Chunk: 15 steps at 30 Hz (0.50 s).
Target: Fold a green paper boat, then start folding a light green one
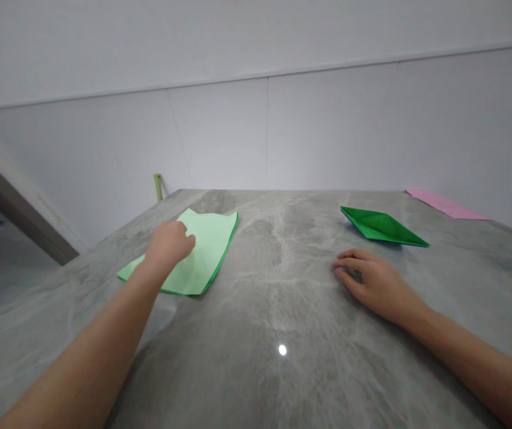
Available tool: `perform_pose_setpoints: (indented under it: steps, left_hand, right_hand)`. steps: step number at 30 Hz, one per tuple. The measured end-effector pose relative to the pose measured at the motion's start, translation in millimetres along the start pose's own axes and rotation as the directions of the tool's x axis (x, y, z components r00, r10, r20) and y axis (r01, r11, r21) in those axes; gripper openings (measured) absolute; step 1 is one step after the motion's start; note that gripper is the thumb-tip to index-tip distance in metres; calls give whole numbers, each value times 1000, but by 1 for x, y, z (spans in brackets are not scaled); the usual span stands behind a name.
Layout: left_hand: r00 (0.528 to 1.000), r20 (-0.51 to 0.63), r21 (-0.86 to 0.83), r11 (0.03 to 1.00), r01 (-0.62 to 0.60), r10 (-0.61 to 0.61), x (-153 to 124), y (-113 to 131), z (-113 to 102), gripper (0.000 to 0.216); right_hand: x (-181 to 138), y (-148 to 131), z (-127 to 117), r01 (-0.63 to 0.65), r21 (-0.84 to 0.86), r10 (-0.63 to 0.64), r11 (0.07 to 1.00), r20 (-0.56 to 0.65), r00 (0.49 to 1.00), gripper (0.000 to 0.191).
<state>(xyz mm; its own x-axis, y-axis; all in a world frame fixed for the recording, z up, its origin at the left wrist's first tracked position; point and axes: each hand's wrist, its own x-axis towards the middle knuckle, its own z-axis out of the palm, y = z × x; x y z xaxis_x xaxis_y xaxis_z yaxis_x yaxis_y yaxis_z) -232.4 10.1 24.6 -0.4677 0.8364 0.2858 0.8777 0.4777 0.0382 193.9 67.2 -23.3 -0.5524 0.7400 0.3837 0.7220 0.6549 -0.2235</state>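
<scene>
At the left of the grey marbled table (278,286) lies a light green paper stack (209,250) with darker green along its edges. Over its left part is my left hand (169,243), its fingers curled inward and slightly blurred. Whether those fingers grip the paper is hidden. My right hand (378,285) rests on the table at the right, loosely open, with nothing visible in it. Just beyond that hand sits a folded dark green paper piece (383,225), pointed at both ends, its underside bluish.
A flat pink paper (448,204) lies at the back right, near the white wall (327,131). Past the table's back left edge, a narrow yellow-green strip (158,187) stands up. A small bright light reflection (282,350) shows on the glossy surface.
</scene>
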Motion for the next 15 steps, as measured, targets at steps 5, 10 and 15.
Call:
perform_pose_setpoints:
  steps: [5, 10, 15]
  left_hand:
    - [988, 89, 61, 991, 117, -123, -20, -89, -9, 22]
    - [980, 135, -50, 987, 154, -146, -35, -121, 1, 40]
    - [981, 176, -163, 980, 112, -83, -33, -122, 8, 50]
  right_hand:
    - [1, -1, 2, 8, -2, -8, 1000, -4, 1000, 32]
    - [4, -3, 2, -8, -4, 8, 1000, 11, 1000, 33]
    - [5, -8, -1, -19, -7, 20, 1000, 32, 999, 34]
